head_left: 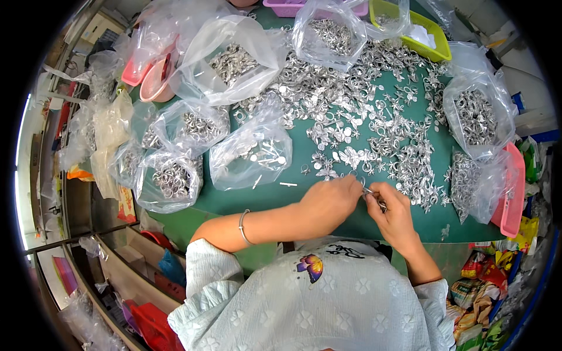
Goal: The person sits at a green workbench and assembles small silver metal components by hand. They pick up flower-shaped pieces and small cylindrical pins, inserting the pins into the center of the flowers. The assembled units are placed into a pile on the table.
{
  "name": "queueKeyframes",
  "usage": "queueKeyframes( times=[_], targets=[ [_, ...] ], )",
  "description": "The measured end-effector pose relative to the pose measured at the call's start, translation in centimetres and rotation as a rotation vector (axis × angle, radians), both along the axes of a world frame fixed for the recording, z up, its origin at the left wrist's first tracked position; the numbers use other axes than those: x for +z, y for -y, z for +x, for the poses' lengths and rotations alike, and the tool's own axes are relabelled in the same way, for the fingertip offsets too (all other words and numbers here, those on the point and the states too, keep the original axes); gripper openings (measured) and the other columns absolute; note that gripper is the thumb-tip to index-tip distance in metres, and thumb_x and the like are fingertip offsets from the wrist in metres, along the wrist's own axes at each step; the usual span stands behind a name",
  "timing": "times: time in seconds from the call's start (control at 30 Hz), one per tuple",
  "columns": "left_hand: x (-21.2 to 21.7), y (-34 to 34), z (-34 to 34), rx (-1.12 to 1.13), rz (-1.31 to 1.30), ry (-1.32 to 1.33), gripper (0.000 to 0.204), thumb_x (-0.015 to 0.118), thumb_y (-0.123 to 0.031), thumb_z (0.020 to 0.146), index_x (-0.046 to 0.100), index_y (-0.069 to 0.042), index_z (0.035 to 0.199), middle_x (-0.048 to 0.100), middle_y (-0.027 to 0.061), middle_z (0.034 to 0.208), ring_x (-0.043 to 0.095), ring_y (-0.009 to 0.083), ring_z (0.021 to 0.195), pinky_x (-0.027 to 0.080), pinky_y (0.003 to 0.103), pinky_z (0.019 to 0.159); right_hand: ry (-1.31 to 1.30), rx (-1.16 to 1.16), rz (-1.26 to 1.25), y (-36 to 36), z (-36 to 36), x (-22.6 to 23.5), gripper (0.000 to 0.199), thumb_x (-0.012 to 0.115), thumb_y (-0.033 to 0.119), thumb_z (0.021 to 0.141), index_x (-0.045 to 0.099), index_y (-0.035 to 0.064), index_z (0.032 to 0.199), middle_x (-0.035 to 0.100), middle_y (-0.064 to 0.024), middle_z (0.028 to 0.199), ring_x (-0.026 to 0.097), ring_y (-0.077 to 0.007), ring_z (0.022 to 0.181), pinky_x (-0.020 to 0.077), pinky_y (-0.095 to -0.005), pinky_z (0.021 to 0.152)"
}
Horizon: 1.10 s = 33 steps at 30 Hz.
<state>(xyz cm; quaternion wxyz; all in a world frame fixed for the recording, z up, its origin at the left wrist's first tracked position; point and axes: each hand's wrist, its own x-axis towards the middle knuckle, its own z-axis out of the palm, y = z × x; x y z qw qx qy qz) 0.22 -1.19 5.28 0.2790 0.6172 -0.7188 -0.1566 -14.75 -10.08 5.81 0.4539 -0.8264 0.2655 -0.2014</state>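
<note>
1. Far left of the green table (246, 202) you've got clear bags (172, 175) stuffed with silver metal rings and bits.
2. Your left hand (331, 205) sits at the table's near edge, fingers curled in toward the right hand; can't tell if it's actually pinching anything.
3. Your right hand (395, 213) is right beside it, nipping a small metal piece (374, 199) between thumb and fingertips.
4. That piece looks light, stiff and slippery, probably fiddly, so grab it by the edges.
5. Past your hands, mid-table, sits the loose pile of flower-shaped parts (374, 128), then a pink tray (515, 199) at the right edge.
</note>
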Motion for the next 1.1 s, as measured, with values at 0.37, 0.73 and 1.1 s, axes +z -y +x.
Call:
queueKeyframes(
  times=[0.37,0.73,1.1],
  targets=[
    [0.2,0.3,0.4,-0.027,0.152,-0.109,0.011,0.058,-0.005,0.074,0.049,0.001,0.078,0.053,0.0166,0.071,0.054,0.0363,0.066,0.043,0.042,0.056,0.042,0.196,-0.433,1.4,-0.7,-2.5,0.018,0.059,-0.003,0.066,0.056,0.0036,0.083,0.049,-0.0064,0.068,0.051,-0.0218,0.046,0.0401,-0.0316,0.041],
    [1.9,0.9,1.8,-0.302,0.286,-0.429,0.008,0.060,-0.002,0.073,0.055,0.003,0.076,0.058,0.0149,0.070,0.057,0.0301,0.065,0.045,0.037,0.054,0.200,0.514,-0.438,2.9,-1.2,-1.9,0.016,0.059,-0.001,0.062,0.056,0.0050,0.076,0.049,-0.0037,0.066,0.050,-0.0186,0.045,0.0395,-0.0295,0.040],
    [-1.6,-1.1,1.1,-0.161,0.020,0.044,0.013,0.058,-0.008,0.077,0.055,0.000,0.087,0.054,0.0109,0.073,0.055,0.0251,0.059,0.044,0.036,0.049,-0.066,0.407,0.432,3.0,-1.3,4.0,0.004,0.052,0.004,0.081,0.051,-0.0001,0.083,0.055,-0.0031,0.067,0.051,-0.0070,0.059,0.0407,-0.0221,0.054]
  ],
)
